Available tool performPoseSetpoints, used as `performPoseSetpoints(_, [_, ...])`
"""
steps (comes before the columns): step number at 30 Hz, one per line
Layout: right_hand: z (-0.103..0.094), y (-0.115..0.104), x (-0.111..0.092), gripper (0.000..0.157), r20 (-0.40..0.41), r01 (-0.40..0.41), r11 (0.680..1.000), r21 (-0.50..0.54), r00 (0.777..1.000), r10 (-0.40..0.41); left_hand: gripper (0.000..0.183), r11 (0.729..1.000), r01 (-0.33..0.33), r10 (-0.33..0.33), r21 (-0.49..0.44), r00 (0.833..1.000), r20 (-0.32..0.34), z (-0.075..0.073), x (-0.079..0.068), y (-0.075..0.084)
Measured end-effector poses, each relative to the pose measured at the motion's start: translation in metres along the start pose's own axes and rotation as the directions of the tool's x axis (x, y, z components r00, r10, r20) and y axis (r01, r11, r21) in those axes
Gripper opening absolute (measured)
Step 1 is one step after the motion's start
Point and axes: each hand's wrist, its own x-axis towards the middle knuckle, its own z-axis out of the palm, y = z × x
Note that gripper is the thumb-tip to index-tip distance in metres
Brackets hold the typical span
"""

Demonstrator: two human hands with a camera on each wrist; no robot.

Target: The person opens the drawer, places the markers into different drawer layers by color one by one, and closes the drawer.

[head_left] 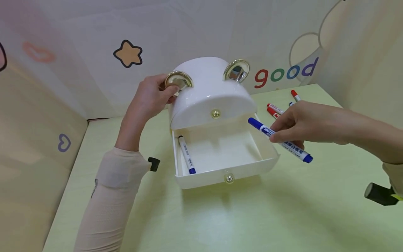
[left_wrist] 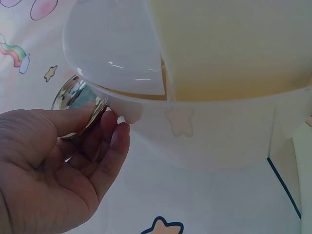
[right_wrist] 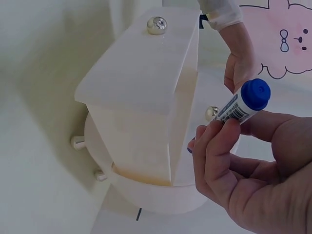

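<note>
A white storage box [head_left: 207, 75] with gold ears has its lower drawer [head_left: 204, 180] pulled out. My left hand [head_left: 154, 96] pinches the box's left gold ear [head_left: 178, 79] between thumb and fingers, also seen in the left wrist view with the ear [left_wrist: 80, 105]. My right hand [head_left: 310, 122] holds a blue-capped whiteboard marker [head_left: 291, 148], tilted, just beyond the drawer's right side. In the right wrist view the marker's blue end [right_wrist: 256, 94] points toward the camera. Inside the drawer, along its left wall, lies another whiteboard marker [head_left: 187, 154] with a blue end.
Several markers, among them a red-capped marker [head_left: 295, 95], lie on the light green table [head_left: 207, 224] at the back right, partly behind my right hand. A printed cloth backdrop [head_left: 201, 28] stands close behind the box. A small gold knob [head_left: 229, 179] projects from the drawer front.
</note>
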Motion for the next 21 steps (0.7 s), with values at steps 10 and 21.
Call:
performPoseSetpoints(10, [0.007,-0.008,0.015,0.036,0.021,0.022,0.998,0.064,1.000,-0.023,0.022,1.000,-0.012,0.012,-0.014,1.000,-0.007,0.000,0.000,-0.002])
performPoseSetpoints(21, [0.009,-0.018,0.033,0.036,0.039,-0.003,0.994,0.113,0.999,-0.002,0.022,1.000,-0.012,0.012,-0.012,1.000,-0.008,0.000,0.000,-0.001])
